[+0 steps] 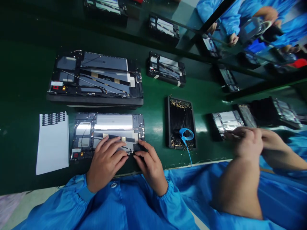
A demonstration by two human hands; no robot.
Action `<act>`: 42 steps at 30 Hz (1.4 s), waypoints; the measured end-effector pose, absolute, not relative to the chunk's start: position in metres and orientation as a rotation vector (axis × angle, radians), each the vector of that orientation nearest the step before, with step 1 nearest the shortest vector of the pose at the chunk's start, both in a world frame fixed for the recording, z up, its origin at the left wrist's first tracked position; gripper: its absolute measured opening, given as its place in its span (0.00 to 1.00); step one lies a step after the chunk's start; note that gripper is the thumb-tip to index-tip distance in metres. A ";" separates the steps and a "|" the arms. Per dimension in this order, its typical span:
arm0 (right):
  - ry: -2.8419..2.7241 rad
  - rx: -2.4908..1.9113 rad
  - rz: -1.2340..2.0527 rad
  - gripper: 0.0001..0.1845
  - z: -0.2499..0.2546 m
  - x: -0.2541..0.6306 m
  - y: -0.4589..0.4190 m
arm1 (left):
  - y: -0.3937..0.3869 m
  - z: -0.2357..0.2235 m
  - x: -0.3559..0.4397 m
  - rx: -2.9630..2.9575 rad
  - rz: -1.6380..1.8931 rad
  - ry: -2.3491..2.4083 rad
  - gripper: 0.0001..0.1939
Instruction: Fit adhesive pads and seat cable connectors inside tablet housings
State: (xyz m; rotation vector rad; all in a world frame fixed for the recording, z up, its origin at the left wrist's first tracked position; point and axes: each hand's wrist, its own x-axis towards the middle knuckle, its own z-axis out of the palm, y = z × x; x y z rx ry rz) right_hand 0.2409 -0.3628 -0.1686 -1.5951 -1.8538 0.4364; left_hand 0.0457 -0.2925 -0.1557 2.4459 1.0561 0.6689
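An opened tablet (114,122) lies in front of me, its inner parts, silver battery area and dark flat cables bare. My left hand (107,161) rests over its lower middle, fingers stretched out and spread. At the lower right corner is my right hand (151,166), its index finger on the tablet and its thumb and another finger close together at the edge. Whatever is between those fingertips is hidden. The two thumbs are near each other at the lower edge.
Left of the tablet lies a white sheet (52,147) with black stickers. Behind is a stack of opened tablets (96,101). To the right, a black tray (169,123) holds thin gold-tipped cables and a blue strap (186,134). A co-worker's hands (249,140) work farther right.
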 end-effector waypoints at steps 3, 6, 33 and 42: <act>-1.876 -1.578 0.428 0.07 -0.168 0.241 -0.362 | -0.292 -0.156 0.049 2.461 0.683 1.050 0.04; -1.894 -1.560 0.385 0.06 -0.166 0.238 -0.360 | -0.292 -0.157 0.050 2.458 0.702 1.052 0.06; -2.008 -1.515 0.056 0.26 -0.191 0.225 -0.381 | -0.295 -0.148 0.027 2.382 0.800 1.064 0.11; -1.807 -1.596 0.259 0.24 -0.189 0.221 -0.378 | -0.292 -0.145 -0.022 2.339 0.771 1.353 0.15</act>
